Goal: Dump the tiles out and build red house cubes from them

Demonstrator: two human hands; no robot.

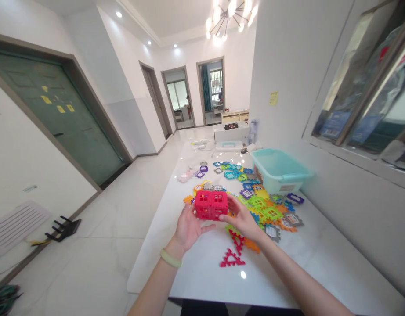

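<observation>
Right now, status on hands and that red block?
Left hand and right hand both gripping red block assembly above white table. Loose coloured tiles beyond. Nothing obstructing.

glossy white table (202, 267), red plastic block (211, 204) with smooth faces, translucent teal plastic bin (281, 169).

No readable text anywhere. Yellow sticky notes on the green door (62, 118) and one yellow note (273, 98) on the white wall: too small, blank or illegible. White label on the front of the teal bin (281, 171): print too blurred to read. Blue packaging behind the window (363, 87) shows marks, can't make out any words or nos.
</observation>
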